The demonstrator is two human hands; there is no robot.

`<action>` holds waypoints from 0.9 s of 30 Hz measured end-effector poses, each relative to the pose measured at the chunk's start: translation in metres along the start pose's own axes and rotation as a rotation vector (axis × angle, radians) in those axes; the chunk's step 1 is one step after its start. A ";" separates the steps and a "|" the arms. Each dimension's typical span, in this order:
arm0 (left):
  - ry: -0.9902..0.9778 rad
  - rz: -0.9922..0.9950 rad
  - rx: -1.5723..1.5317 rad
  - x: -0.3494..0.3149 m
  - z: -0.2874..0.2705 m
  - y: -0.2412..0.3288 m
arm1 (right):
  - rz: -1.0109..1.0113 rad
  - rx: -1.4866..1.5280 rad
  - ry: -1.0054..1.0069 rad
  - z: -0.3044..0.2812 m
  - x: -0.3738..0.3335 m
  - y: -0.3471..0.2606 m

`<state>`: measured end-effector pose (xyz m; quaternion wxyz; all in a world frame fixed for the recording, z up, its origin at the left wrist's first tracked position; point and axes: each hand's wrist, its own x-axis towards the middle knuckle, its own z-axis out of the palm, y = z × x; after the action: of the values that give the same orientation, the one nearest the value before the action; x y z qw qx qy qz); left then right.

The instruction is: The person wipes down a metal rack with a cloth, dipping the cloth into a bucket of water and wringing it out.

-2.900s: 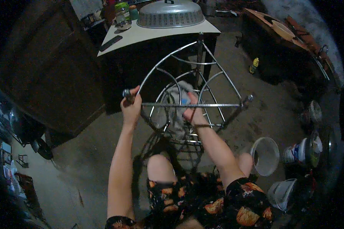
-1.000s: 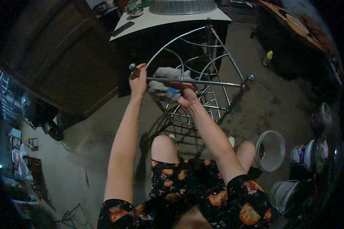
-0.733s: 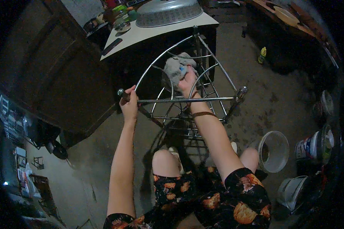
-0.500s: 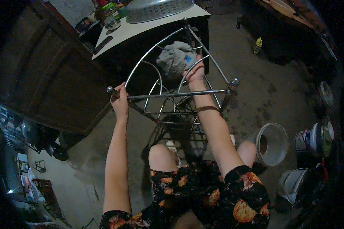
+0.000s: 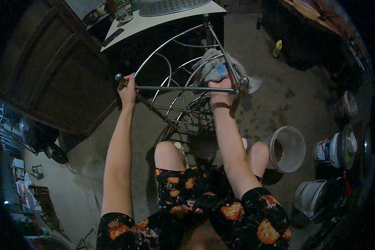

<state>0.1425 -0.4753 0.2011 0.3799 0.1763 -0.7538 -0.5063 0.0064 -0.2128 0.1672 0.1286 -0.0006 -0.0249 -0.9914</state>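
A corner rack of shiny metal tubes (image 5: 177, 88) stands in front of me, with curved wires and knobbed posts. My left hand (image 5: 128, 92) is closed round its left corner, just below the round knob. My right hand (image 5: 221, 93) reaches inside the frame near the right corner post, behind the front bar. It holds a grey cloth (image 5: 210, 75) with a blue patch, bunched against the right side bars. Part of the cloth spreads out past those bars. The bars and the cloth hide some of the right fingers.
Beyond the rack is a white-topped table (image 5: 166, 21) bearing a perforated metal tray (image 5: 175, 6) and a dark flat object. A brown wooden panel (image 5: 50, 75) stands left. To the right are a clear bucket (image 5: 287, 149), a white pail (image 5: 310, 196), a paint tub (image 5: 327, 150) and a yellow bottle (image 5: 277, 49).
My right hand has carried the cloth right and nearer to me, from the middle of the top frame to its right corner. My left hand keeps its hold on the left corner.
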 end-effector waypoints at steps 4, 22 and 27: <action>0.053 -0.022 -0.056 0.001 0.002 -0.010 | 0.193 -0.057 0.004 -0.019 -0.052 0.060; 0.088 -0.063 -0.057 -0.002 -0.001 -0.005 | 0.368 -0.114 -0.048 -0.015 -0.069 0.073; 0.090 -0.009 -0.126 0.001 0.007 -0.010 | 0.538 -0.262 -0.083 -0.019 -0.127 0.012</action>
<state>0.1358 -0.4760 0.1908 0.4214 0.1781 -0.7019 -0.5459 0.1326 -0.1929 0.1475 0.3844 -0.0642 0.0992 -0.9156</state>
